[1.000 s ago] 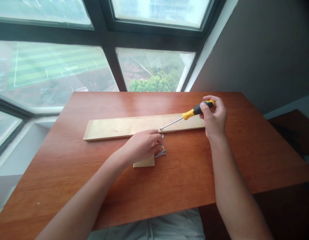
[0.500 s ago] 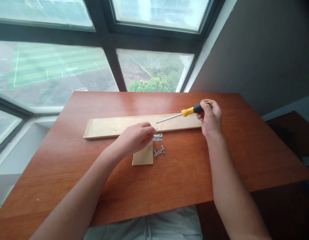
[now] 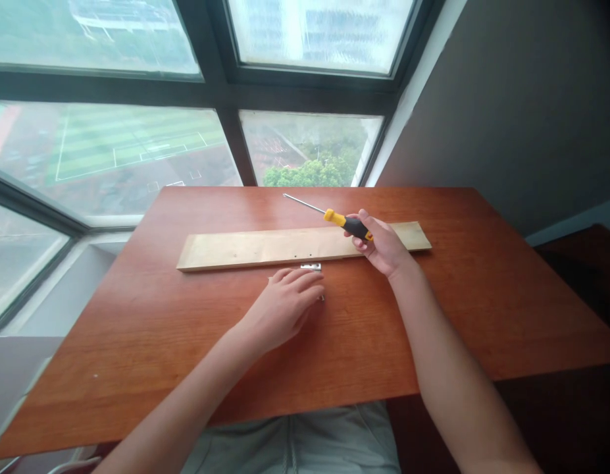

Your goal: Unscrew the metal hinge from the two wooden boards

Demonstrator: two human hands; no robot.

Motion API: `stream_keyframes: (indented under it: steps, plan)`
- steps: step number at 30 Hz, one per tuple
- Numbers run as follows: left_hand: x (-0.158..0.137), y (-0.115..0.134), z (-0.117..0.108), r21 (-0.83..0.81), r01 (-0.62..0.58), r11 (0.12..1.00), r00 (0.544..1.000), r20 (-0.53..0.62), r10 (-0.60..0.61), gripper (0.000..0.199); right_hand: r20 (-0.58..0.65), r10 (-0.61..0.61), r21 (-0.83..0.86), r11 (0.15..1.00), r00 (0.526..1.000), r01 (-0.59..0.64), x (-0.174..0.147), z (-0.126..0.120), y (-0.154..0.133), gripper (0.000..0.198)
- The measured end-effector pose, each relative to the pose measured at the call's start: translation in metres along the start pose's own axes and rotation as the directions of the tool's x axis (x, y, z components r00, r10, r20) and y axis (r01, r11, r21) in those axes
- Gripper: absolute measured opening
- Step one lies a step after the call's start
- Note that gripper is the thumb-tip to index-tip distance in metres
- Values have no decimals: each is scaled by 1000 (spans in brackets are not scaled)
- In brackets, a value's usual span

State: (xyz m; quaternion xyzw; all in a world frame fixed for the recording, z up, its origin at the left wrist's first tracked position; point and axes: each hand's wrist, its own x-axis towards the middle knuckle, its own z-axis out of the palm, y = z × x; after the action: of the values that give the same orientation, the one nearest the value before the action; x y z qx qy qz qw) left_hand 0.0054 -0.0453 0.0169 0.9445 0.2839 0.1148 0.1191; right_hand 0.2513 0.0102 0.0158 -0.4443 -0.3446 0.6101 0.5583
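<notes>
My right hand (image 3: 376, 242) is wrapped round the black and yellow handle of a screwdriver (image 3: 334, 217). Its metal shaft points up and left, above the far side of a long pale wooden board (image 3: 245, 250). Palm down, my left hand (image 3: 287, 299) hovers over the small pile of screws, its fingers stretched out and slightly apart. The end of one screw (image 3: 322, 298) peeks out beside the fingertips; the others are covered. A metal hinge (image 3: 311, 266) lies at the board's near edge, just beyond my left fingers. Two small dark holes show in the board above the hinge.
Everything lies on a reddish-brown wooden table (image 3: 364, 355). Dark-framed windows (image 3: 226, 92) stand behind it, and a grey wall (image 3: 507, 112) rises at the right. The table's near edge runs close to my lap.
My left hand has moved from beside the hinge down over the screws, covering the short pale piece there. My right hand has shifted left with the screwdriver, whose tip now points upward. The view has tilted slightly.
</notes>
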Motion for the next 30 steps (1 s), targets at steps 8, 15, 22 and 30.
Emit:
stream_keyframes:
  steps: [8, 15, 22, 30]
  plan:
    - [-15, 14, 17, 82, 32, 996, 999, 40, -36, 43, 124, 42, -27, 999, 991, -39, -10, 21, 6, 39]
    - [-25, 7, 14, 130, 68, 989, 997, 17, -71, 46, 155, 75, -42, 997, 985, -69, -15, 27, 7, 29]
    - [-21, -13, -2, 208, 252, 945, 967, -105, -234, 63, 181, 117, -106, 989, 976, -99, -15, 29, 6, 28]
    - [-7, -37, 8, 257, 408, 876, 913, -122, -389, 56, 23, 48, -395, 918, 999, -35, -10, 29, 17, 27]
